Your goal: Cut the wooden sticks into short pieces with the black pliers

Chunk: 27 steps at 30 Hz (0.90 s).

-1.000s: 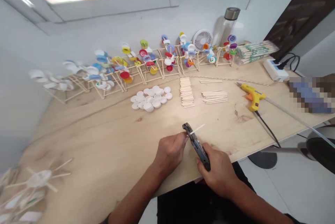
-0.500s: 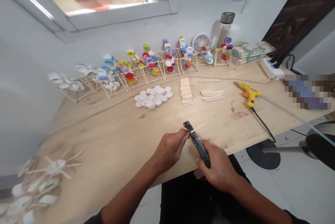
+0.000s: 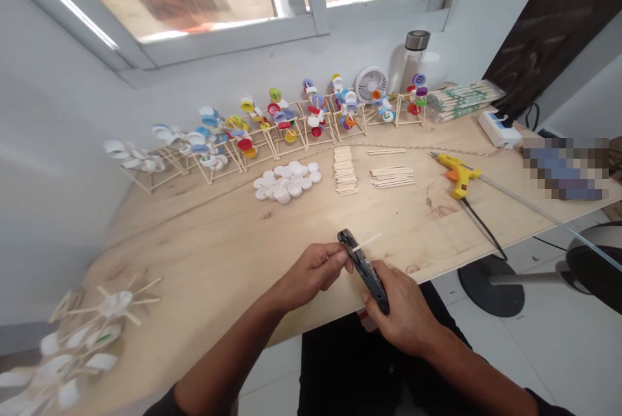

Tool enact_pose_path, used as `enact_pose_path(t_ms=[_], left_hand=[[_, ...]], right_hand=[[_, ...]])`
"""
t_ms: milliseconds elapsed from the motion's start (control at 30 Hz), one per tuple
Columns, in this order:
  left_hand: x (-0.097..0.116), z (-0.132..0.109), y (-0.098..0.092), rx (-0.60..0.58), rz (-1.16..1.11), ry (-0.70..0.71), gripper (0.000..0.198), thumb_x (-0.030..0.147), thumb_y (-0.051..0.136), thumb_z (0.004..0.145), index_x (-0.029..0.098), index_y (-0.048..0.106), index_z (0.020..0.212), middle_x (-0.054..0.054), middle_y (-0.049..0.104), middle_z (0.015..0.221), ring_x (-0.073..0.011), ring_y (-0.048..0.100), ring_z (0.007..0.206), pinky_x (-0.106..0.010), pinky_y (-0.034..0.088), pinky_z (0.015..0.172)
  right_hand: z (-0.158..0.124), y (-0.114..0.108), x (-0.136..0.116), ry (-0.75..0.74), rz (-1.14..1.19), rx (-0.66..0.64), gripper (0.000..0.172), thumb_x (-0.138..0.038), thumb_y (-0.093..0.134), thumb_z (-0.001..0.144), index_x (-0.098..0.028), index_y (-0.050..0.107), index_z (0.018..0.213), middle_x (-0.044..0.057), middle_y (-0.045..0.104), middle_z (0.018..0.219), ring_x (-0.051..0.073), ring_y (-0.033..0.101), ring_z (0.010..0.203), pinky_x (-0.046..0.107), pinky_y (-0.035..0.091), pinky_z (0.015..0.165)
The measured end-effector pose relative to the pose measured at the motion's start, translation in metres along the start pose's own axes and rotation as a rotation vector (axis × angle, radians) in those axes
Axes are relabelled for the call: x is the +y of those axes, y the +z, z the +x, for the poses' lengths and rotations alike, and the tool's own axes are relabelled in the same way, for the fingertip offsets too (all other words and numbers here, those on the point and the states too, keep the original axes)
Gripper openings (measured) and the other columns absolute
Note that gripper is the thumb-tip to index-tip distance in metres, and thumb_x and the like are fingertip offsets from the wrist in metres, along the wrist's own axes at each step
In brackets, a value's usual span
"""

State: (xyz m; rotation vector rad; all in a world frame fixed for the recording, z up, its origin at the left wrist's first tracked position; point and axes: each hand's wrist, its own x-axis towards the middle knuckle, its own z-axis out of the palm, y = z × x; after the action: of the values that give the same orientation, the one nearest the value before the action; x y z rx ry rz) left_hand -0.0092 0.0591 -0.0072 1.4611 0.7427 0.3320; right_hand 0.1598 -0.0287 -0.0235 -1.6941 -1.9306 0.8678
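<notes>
My right hand (image 3: 405, 309) is wrapped round a dark hand tool (image 3: 367, 273) near the table's front edge. A thin wooden stick (image 3: 368, 242) crosses the tool's head and sticks out to its upper right. My left hand (image 3: 318, 271) pinches the stick's other end, close against the tool's head. Beyond my hands lie a stack of short sticks (image 3: 345, 171), a looser pile of longer sticks (image 3: 391, 176) and a cluster of white bottle caps (image 3: 287, 181).
Stick frames with coloured cap wheels (image 3: 282, 127) line the wall. A yellow glue gun (image 3: 457, 174), a power strip (image 3: 500, 129) and bagged sticks (image 3: 464, 100) lie right. White cap wheels (image 3: 115, 304) sit front left. A fan (image 3: 370, 84) and bottle (image 3: 414, 59) stand behind.
My left hand has shifted slightly, its thumb now lying further across the stick's end beside the tool. The tool stays in my right hand. The camera view has tilted slightly.
</notes>
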Motion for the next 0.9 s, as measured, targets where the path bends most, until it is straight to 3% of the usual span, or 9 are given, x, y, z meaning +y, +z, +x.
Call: enact_pose_path(t_ms=[133, 267, 400, 533, 667, 767, 900], left_hand=[[-0.007, 0.003, -0.005, -0.126, -0.308, -0.129, 0.035, 0.046, 0.041, 0.082, 0.014, 0.049, 0.073, 0.010, 0.020, 0.045, -0.0040, 0.016, 0.038, -0.018, 0.016, 0.037], [-0.006, 0.005, -0.007, -0.148, -0.343, -0.139, 0.031, 0.043, 0.042, 0.083, 0.014, 0.048, 0.073, 0.010, 0.020, 0.045, -0.0041, 0.015, 0.038, -0.018, 0.015, 0.037], [0.003, 0.002, -0.005, -0.032, -0.022, -0.033, 0.032, 0.040, 0.036, 0.086, 0.014, 0.051, 0.075, 0.008, 0.025, 0.046, -0.0054, 0.022, 0.040, -0.018, 0.022, 0.039], [0.005, -0.002, 0.007, 0.278, 0.581, 0.200, 0.023, 0.029, 0.034, 0.087, 0.016, 0.051, 0.078, 0.003, 0.046, 0.056, -0.0086, 0.043, 0.050, -0.019, 0.033, 0.048], [-0.007, -0.003, 0.017, 0.505, 1.055, 0.418, 0.022, 0.019, 0.033, 0.087, 0.016, 0.049, 0.073, 0.001, 0.048, 0.054, -0.0097, 0.044, 0.047, -0.020, 0.031, 0.047], [-0.013, -0.001, 0.016, 0.508, 1.111, 0.461, 0.022, 0.017, 0.031, 0.086, 0.016, 0.048, 0.072, 0.002, 0.047, 0.051, -0.0098, 0.044, 0.045, -0.020, 0.030, 0.045], [-0.006, -0.001, 0.010, 0.342, 0.884, 0.343, 0.021, 0.020, 0.032, 0.088, 0.016, 0.047, 0.074, 0.003, 0.046, 0.053, -0.0085, 0.043, 0.045, -0.019, 0.031, 0.045]], right_hand=[[-0.001, 0.003, 0.002, -0.004, -0.017, 0.012, 0.015, -0.020, 0.046, 0.076, -0.018, 0.048, 0.090, 0.004, 0.058, 0.078, 0.018, 0.052, 0.072, 0.028, 0.035, 0.064], [0.000, 0.007, 0.004, 0.015, -0.033, 0.037, 0.013, -0.019, 0.045, 0.075, -0.017, 0.048, 0.088, 0.003, 0.056, 0.073, 0.018, 0.051, 0.067, 0.027, 0.035, 0.061], [0.002, 0.009, 0.004, 0.036, -0.053, 0.059, 0.013, -0.018, 0.046, 0.074, -0.018, 0.048, 0.086, 0.002, 0.055, 0.069, 0.017, 0.051, 0.064, 0.026, 0.034, 0.060], [0.005, 0.009, 0.004, 0.047, -0.067, 0.066, 0.013, -0.018, 0.046, 0.073, -0.018, 0.048, 0.086, 0.001, 0.055, 0.068, 0.017, 0.051, 0.064, 0.025, 0.033, 0.058], [0.005, 0.009, 0.004, 0.051, -0.073, 0.067, 0.011, -0.018, 0.046, 0.072, -0.018, 0.048, 0.083, 0.001, 0.055, 0.068, 0.016, 0.051, 0.063, 0.024, 0.033, 0.057], [0.005, 0.009, 0.003, 0.054, -0.067, 0.066, 0.011, -0.018, 0.046, 0.073, -0.018, 0.048, 0.083, 0.001, 0.056, 0.068, 0.016, 0.051, 0.063, 0.025, 0.033, 0.058], [0.004, 0.008, 0.002, 0.059, -0.046, 0.047, 0.011, -0.019, 0.045, 0.075, -0.018, 0.048, 0.085, 0.001, 0.056, 0.070, 0.017, 0.052, 0.065, 0.025, 0.034, 0.059]])
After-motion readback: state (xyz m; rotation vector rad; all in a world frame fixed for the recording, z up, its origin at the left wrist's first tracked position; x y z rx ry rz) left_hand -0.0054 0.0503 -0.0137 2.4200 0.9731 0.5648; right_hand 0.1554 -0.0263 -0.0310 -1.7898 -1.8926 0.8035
